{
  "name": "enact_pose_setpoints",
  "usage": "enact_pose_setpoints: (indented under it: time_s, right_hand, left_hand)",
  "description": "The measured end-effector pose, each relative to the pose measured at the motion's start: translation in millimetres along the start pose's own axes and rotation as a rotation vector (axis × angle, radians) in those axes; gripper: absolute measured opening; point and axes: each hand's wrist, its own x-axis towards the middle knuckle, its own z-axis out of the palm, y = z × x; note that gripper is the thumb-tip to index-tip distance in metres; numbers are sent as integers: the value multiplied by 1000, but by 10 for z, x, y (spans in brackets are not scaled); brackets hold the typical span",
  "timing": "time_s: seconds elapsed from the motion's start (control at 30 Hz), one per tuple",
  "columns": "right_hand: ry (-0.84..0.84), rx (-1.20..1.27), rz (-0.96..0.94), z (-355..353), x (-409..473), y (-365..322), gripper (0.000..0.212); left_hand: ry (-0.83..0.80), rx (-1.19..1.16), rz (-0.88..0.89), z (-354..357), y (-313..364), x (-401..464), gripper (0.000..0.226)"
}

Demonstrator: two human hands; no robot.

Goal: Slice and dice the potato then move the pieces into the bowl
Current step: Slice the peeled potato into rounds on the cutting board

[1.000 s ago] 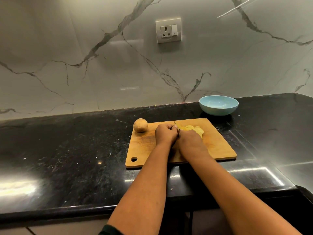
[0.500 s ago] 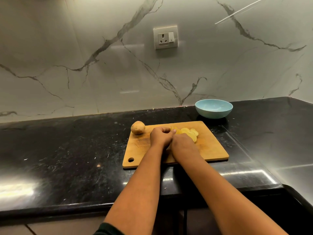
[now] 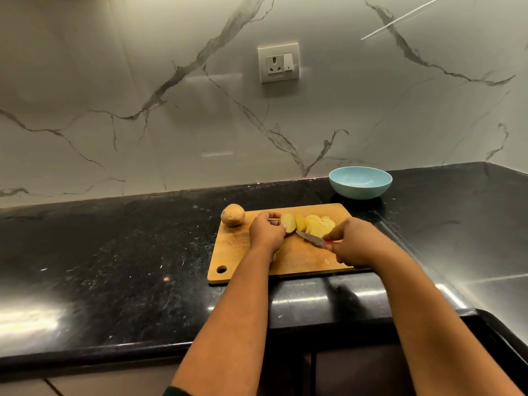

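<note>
on the cutting board (image 3: 285,261) the left hand (image 3: 267,231) grips the potato end (image 3: 288,222), the right hand (image 3: 353,242) grips the knife (image 3: 310,238); slices (image 3: 317,224) lie far right, dicing is not done, the bowl (image 3: 360,182) has no pieces.

sliced potato (image 3: 313,224) on board; empty blue bowl (image 3: 360,182)

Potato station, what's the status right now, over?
Left hand grips potato end piece; right hand holds knife. Slices on cutting board. Bowl holds no potato. Nothing blocking.
</note>
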Motion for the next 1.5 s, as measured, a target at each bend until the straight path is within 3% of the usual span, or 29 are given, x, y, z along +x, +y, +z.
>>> enact_pose_setpoints:
  time_s: [0.1,0.23,0.4,0.47,0.53,0.6,0.73,0.93,1.13,1.27,1.37,1.5]
  right_hand:
    - [12,271,24,-70,-22,173,32]
    - [206,451,43,-34,176,331,31]
    - [497,284,83,269,474,448,43]
    - [565,187,66,344,536,495,48]
    - [599,190,38,335,612,536,38]
    - [597,179,46,308,671,568,22]
    - [540,238,41,322,737,588,19]
    - [426,243,-44,354,780,595,22]
    - [457,247,-47,379,894,673,19]
    - [498,217,-55,347,972,713,17]
    - [503,222,-73,350,1014,712,17]
    - [515,205,-116,375,1041,677,15]
  left_hand:
    - [-23,-22,4,-14,-3,10,30]
    - [-26,-69,-3,-23,5,-21,26]
    - [-51,-45,-18,-23,14,-42,23]
    - [-84,38,10,-15,26,-74,30]
    - [-146,88,43,-20,48,-123,45]
    - [-204,141,67,-28,72,-152,65]
    - [-260,378,113,18,122,-140,96]
    - [-250,519,207,221,132,-112,85]
    - [-211,649,315,354,131,-120,56]
    - [-252,657,356,428,140,-150,52]
    - [-299,623,350,419,135,-160,56]
    - [-242,593,356,329,149,-170,92]
